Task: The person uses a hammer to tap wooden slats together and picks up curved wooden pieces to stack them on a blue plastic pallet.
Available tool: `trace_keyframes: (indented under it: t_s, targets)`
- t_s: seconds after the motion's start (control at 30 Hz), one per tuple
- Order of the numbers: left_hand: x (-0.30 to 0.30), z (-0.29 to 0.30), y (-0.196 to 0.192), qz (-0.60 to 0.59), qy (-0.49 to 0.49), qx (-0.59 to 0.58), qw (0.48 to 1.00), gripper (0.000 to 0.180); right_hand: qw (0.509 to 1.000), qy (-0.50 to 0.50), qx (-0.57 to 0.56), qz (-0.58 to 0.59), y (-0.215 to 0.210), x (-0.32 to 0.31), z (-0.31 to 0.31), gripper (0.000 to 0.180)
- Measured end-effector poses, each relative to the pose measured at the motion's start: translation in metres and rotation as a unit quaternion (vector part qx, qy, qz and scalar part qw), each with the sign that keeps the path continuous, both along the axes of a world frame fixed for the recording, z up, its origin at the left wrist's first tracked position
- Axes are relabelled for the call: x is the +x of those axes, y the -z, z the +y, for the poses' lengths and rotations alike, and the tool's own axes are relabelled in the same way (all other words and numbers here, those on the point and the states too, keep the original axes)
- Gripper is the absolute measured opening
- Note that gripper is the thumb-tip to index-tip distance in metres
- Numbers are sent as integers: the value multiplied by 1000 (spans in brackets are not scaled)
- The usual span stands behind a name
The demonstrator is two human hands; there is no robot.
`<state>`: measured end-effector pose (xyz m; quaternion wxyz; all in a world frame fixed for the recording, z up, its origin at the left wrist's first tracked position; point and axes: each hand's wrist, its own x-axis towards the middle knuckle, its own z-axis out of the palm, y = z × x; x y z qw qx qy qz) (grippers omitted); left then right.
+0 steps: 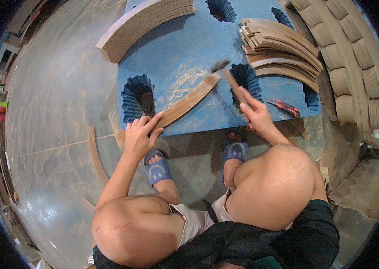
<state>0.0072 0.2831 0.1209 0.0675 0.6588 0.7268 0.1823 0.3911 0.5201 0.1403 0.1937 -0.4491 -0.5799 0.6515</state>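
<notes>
One curved wood strip under left hand fingers, one hammer gripped by right hand

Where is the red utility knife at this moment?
In the head view, the red utility knife lies on the blue pallet near its right front edge, just right of the right hand holding the hammer, below the stacked curved wooden pieces.

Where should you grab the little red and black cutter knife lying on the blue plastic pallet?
Probably grip the red and black cutter knife around its handle body, coming from above with fingers on its two long sides. It lies flat on the blue plastic pallet, apart from the right hand and its wooden-handled hammer, with bare pallet around it.
</notes>
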Motion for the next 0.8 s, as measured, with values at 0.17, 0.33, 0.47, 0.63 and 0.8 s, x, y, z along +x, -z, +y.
trace_keyframes:
  t_s: [0.17,0.33,0.47,0.63,0.8]
  targets:
    - [-4,-4,0,11,-3,-8,1000,52,975,-147,167,-8,-7,-1,-17,56]
    - [3,2,4,14,-22,42,999,53,922,-192,299,-153,-33,0,-21,56]
    - [7,2,-4,-17,-22,-13,1000,54,826,-236,475,-190,-41,-5,-21,61]
    - [10,-4,-5,-20,-13,-1,1000,60,761,-310,533,-199,-28,-10,-25,60]
    - [4,-1,4,0,-5,14,1000,59,751,-360,516,-201,-13,-16,-32,63]
